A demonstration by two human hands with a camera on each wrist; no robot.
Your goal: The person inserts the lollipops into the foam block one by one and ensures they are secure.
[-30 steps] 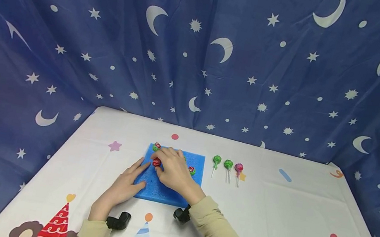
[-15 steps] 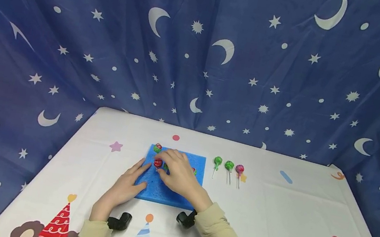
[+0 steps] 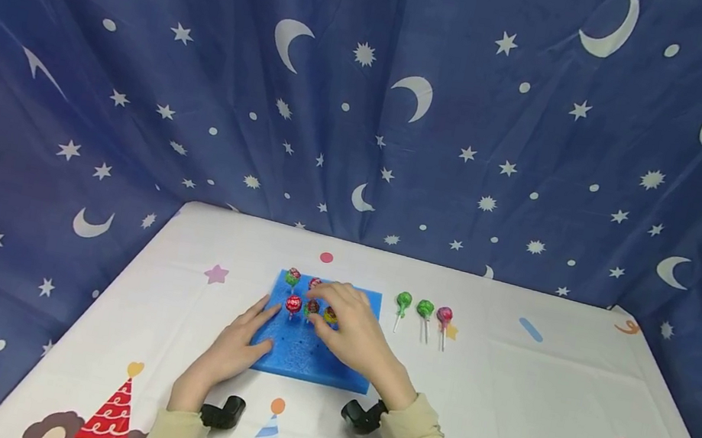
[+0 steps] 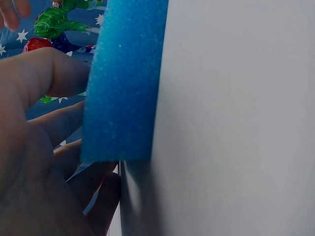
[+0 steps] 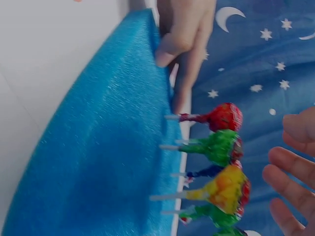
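Observation:
A thick blue foam board (image 3: 307, 359) lies on the table, with several wrapped lollipops standing in it on their sticks. Among them are a red lollipop (image 3: 293, 304) at the left, a red and green one (image 3: 292, 277) behind it, and a yellow lollipop (image 5: 226, 190). My left hand (image 3: 237, 346) rests along the board's left edge, fingers spread and thumb on its top. Over the board is my right hand (image 3: 351, 331), its fingers loosely bent and holding nothing. In the right wrist view those fingertips (image 5: 278, 155) are apart from the lollipop heads. My right hand partly hides the board's back right.
Right of the board lie two green lollipops (image 3: 404, 301) (image 3: 425, 309) and a pink one (image 3: 444, 315) in a row. A white party-print cloth (image 3: 545, 391) covers the table. Behind hangs a blue curtain (image 3: 314, 104) with moons and stars.
My right hand has drawn off the red lollipop and moved to the right, uncovering more lollipops on the board. That lollipop stays standing in the foam. My left hand keeps its place on the edge.

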